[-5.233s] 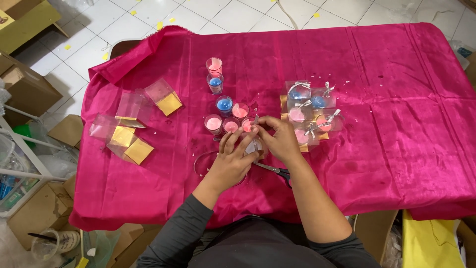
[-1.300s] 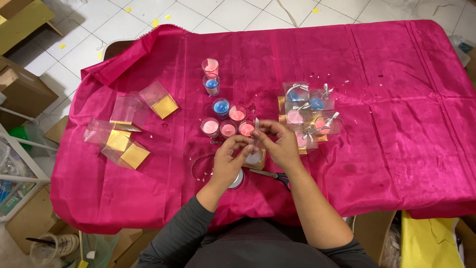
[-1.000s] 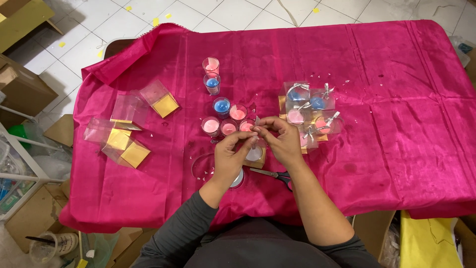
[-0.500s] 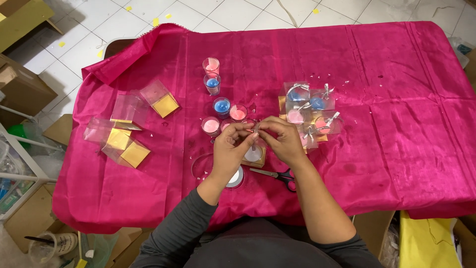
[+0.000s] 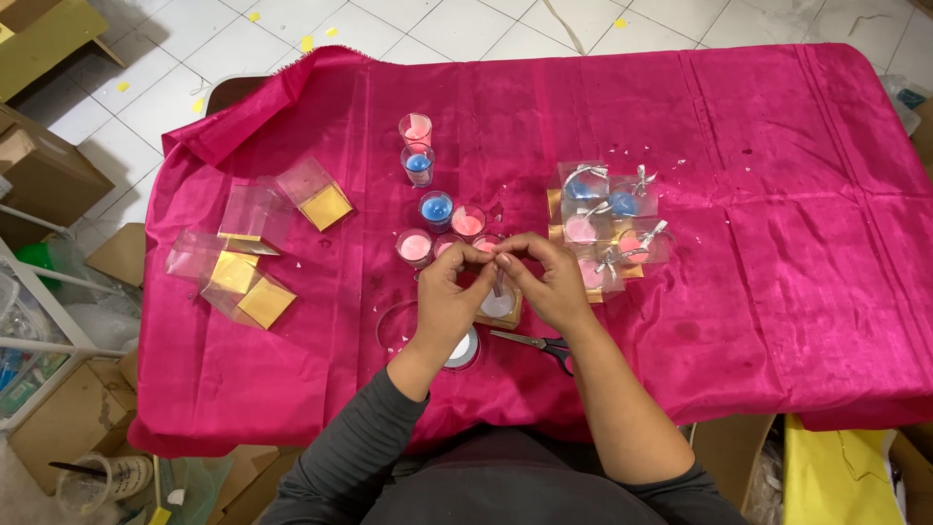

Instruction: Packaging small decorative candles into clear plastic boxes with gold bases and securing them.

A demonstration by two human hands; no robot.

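On the pink cloth (image 5: pixel 777 243), far left: four clear boxes with gold bases (image 5: pixel 255 255), empty. Centre: six small glass candles (image 5: pixel 435 208) visible, pink and blue; one partly hidden. Left hand (image 5: pixel 449 297) and right hand (image 5: pixel 544 282) meet fingertip to fingertip above a clear box with a pale candle (image 5: pixel 499 303), each pinched closed on a thin silver ribbon (image 5: pixel 498 277). Below them: one ribbon roll (image 5: pixel 463 348), one pair of scissors (image 5: pixel 535 342). Right: a cluster of bowed, packed boxes (image 5: pixel 607 219); exact count cannot be told.
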